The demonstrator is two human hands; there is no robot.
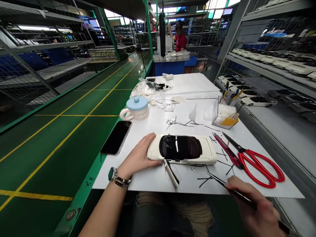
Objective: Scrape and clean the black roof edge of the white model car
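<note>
A cream model car (207, 148) with a black roof and windows lies across the white table, one of its doors (171, 174) swung out toward me. My left hand (140, 153) is wrapped round the car's left end, thumb along the near side. In my right hand (256, 200), at the lower right, are slim metal tweezers (217, 178) with the tip pointing at the car but apart from it. Short black strips (204, 179) lie near that tip. Right of the car rest red-handled scissors (256, 164) and a red utility knife (227, 149).
A phone (116, 137) and a mug with a blue lid (137, 108) stand at the left edge. Behind the car are plastic bags (143, 89) and a clear tool box (224, 115). Shelves of model cars (256, 98) line the right side. A person in red (180, 41) is further back.
</note>
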